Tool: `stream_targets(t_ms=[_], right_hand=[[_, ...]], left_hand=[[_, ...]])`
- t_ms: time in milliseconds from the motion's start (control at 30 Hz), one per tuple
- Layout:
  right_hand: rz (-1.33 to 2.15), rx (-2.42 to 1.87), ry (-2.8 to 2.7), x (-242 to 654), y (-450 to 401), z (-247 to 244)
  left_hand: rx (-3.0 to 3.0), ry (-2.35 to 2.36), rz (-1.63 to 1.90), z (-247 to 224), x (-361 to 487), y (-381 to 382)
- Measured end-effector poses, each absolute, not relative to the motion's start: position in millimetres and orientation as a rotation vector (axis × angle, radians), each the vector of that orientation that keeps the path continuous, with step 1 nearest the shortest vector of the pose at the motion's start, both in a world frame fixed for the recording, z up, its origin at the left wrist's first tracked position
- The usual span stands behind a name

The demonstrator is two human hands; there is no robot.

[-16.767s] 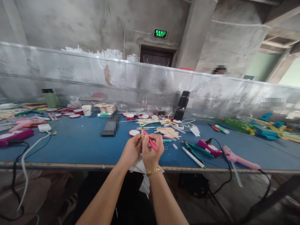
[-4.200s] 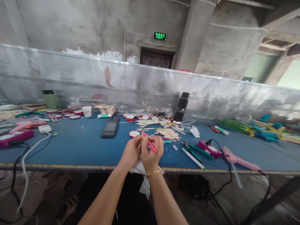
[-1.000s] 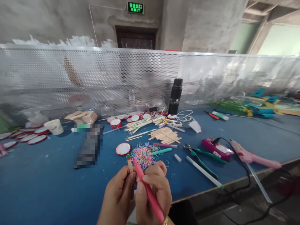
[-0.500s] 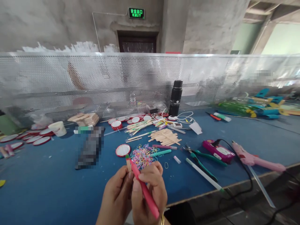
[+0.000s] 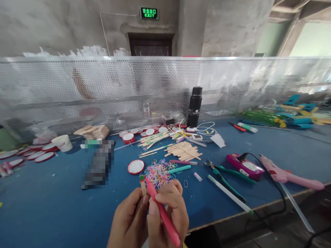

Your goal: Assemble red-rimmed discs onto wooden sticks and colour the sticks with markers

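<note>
Between the thumb and fingers of my left hand (image 5: 129, 217) is a wooden craft stick (image 5: 143, 190), held upright with a green tip and a narrow red band below it. A pink-red marker (image 5: 165, 220) lies slanted in the grip of my right hand (image 5: 172, 203), its point close to the stick's coloured end. I cannot tell whether the point touches the wood. Just beyond both hands spreads a heap of small pastel rubber bands (image 5: 157, 172), with a teal marker (image 5: 179, 169) resting across its right side. The lower part of the stick is hidden by my fingers.
Loose craft sticks (image 5: 183, 151) lie behind the bands. To the right are green-handled pliers (image 5: 227, 179), a white marker (image 5: 230, 194), a purple device (image 5: 244, 167) and a pink glue gun (image 5: 289, 174). A black bottle (image 5: 194, 106) stands near the perforated metal screen (image 5: 116, 89).
The marker's tip and the stick have drawn slightly apart at the top. Both hands keep their holds, and the whole view has shifted a little.
</note>
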State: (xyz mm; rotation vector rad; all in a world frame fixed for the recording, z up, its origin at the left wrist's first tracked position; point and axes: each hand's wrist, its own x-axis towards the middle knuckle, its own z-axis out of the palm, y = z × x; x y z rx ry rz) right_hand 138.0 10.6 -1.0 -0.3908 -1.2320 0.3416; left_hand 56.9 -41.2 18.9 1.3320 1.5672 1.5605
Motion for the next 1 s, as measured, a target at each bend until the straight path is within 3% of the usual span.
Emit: stream_targets(t_ms=[1000], right_hand=[[0.375, -0.404, -1.266, 141, 12, -5]], left_hand=[[1.193, 1.525, 1.486, 25, 63, -45]])
